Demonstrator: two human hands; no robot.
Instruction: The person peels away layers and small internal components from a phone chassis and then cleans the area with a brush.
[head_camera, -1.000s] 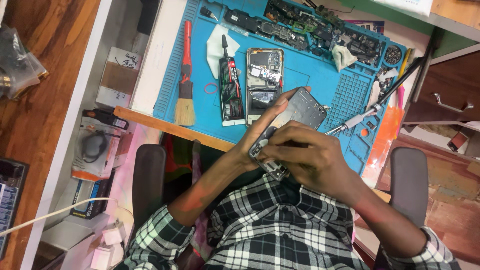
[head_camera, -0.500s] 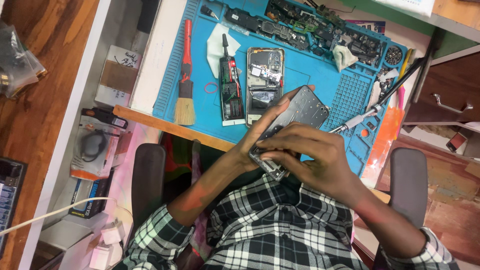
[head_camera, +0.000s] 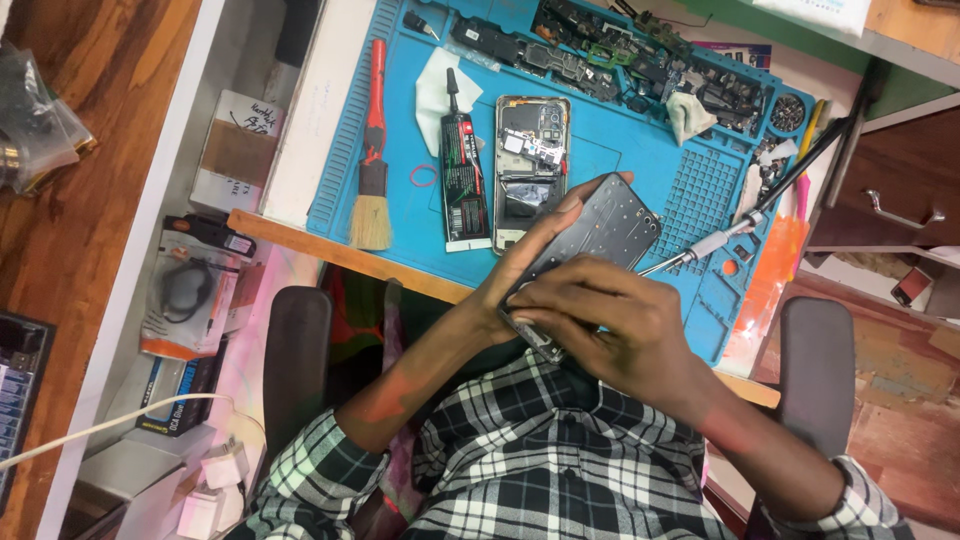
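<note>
The left hand (head_camera: 530, 265) cradles a dark phone panel (head_camera: 610, 225) from below and from its left edge, fingers stretched long along that edge with one fingertip reaching past the panel's top corner; the grip is a loose, open clasp rather than a fist. The right hand (head_camera: 610, 325) lies over the panel's near end, fingers curled down and pressed together against it (what the fingertips pinch, if anything, is hidden under the knuckles). The panel itself is tilted, held above the near edge of the blue mat (head_camera: 640, 150), its far corner over the mat and its near end over the person's checked shirt.

Taking the mat as landmark: an opened phone (head_camera: 530, 170) lies flat at its middle, just left of the panel. A black glue tube (head_camera: 462, 170) lies beside that phone on its left, and a red-handled brush (head_camera: 372, 170) lies near the mat's left edge. A row of dark parts (head_camera: 620, 60) runs along the mat's far edge. A metal-tipped tool (head_camera: 700, 248) lies on the mat's right part, pointing toward the panel.

Against the earlier frames, little differs: both hands keep the same hold, and the panel sits at nearly the same tilt and place over the mat's near edge.
</note>
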